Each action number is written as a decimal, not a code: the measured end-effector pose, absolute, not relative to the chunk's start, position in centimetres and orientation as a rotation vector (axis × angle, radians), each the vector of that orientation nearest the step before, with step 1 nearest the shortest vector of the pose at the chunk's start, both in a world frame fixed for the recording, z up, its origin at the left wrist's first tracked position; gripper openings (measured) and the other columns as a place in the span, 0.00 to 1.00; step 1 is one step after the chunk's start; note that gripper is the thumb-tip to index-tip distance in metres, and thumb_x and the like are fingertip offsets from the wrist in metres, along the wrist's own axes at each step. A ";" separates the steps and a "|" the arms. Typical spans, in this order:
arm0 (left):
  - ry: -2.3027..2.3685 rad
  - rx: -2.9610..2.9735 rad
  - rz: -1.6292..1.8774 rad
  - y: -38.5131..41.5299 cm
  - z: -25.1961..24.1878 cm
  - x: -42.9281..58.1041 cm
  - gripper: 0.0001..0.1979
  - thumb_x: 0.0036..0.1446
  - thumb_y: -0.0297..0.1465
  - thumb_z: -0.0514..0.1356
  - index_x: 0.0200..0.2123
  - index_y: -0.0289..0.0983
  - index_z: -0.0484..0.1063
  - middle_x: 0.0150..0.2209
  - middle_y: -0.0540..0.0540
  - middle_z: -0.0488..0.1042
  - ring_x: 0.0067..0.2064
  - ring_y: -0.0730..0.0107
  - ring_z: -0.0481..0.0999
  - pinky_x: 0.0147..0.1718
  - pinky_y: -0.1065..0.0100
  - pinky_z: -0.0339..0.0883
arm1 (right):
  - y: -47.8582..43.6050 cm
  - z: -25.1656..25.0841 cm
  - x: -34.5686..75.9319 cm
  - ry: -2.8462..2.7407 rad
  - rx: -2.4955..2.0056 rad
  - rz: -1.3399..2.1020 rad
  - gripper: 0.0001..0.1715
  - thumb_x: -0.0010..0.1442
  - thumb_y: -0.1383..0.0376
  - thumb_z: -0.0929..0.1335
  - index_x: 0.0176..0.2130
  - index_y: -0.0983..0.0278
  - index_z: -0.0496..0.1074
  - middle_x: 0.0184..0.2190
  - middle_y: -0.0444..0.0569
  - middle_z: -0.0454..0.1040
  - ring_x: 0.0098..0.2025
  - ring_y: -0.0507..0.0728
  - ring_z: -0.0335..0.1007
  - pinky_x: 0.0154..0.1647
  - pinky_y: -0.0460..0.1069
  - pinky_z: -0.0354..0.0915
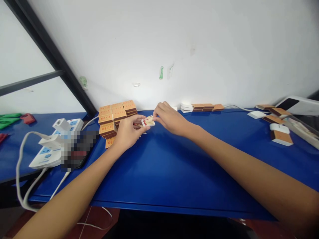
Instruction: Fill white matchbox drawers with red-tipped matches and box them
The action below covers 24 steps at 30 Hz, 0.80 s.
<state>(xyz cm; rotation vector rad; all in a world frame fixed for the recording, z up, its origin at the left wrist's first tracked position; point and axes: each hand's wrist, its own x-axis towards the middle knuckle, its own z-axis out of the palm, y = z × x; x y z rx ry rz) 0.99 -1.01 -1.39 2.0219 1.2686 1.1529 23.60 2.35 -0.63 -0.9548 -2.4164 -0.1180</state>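
Observation:
My left hand [127, 132] is closed around a small white matchbox tray [151, 123], held a little above the blue table. Matches [147, 121] with red heads lie in the tray, and more stick out below my left fingers. At the tray's right end, my right hand [168, 119] pinches pale matchsticks [150, 117] between thumb and fingertips; how many it holds cannot be made out. Stacks of orange-brown matchboxes [107, 127] rise just behind and left of my left hand, some of them tied in bundles.
A white power strip [40, 157] with plugs and cables sits left, beside a dark phone [86, 147]. Along the wall are white trays [186, 108] and matchbox sleeves [208, 107]. Loose matchboxes [281, 136] lie right, near a white device [291, 103]. The blue table [174, 179] ends in front.

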 end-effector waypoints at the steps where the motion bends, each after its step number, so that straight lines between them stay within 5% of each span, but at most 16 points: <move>1: 1.251 2.017 1.148 -1.0 -1.4 1.0 0.20 0.54 0.35 0.75 0.49 0.37 0.81 0.44 0.43 0.86 0.44 0.57 0.86 0.44 0.58 0.83 | 2.1 -0.6 23.3 -2.443 -0.946 -0.145 0.10 0.75 0.64 0.63 0.42 0.64 0.71 0.44 0.57 0.71 0.47 0.64 0.61 0.48 0.57 0.62; 8: 1.128 1.925 1.110 -1.2 -1.2 1.2 0.25 0.51 0.41 0.76 0.49 0.36 0.81 0.46 0.40 0.85 0.46 0.55 0.86 0.48 0.55 0.82 | 1.5 -0.8 22.7 -2.478 -0.950 -0.123 0.08 0.74 0.65 0.64 0.43 0.65 0.70 0.44 0.57 0.70 0.46 0.63 0.62 0.48 0.56 0.61; 16: 1.222 1.902 1.261 -0.9 -0.9 1.2 0.22 0.51 0.39 0.76 0.47 0.36 0.81 0.40 0.41 0.85 0.43 0.58 0.86 0.43 0.60 0.82 | 1.5 -1.3 22.6 -2.080 -1.033 0.064 0.10 0.76 0.63 0.61 0.41 0.61 0.68 0.42 0.54 0.72 0.45 0.61 0.66 0.47 0.54 0.62; 24: 1.276 1.832 1.401 -1.1 -0.4 1.3 0.25 0.51 0.39 0.76 0.49 0.34 0.80 0.44 0.39 0.85 0.40 0.61 0.85 0.38 0.65 0.81 | 1.6 -4.4 21.0 -2.234 -1.225 0.229 0.05 0.70 0.66 0.68 0.38 0.62 0.72 0.36 0.49 0.76 0.40 0.59 0.68 0.42 0.52 0.59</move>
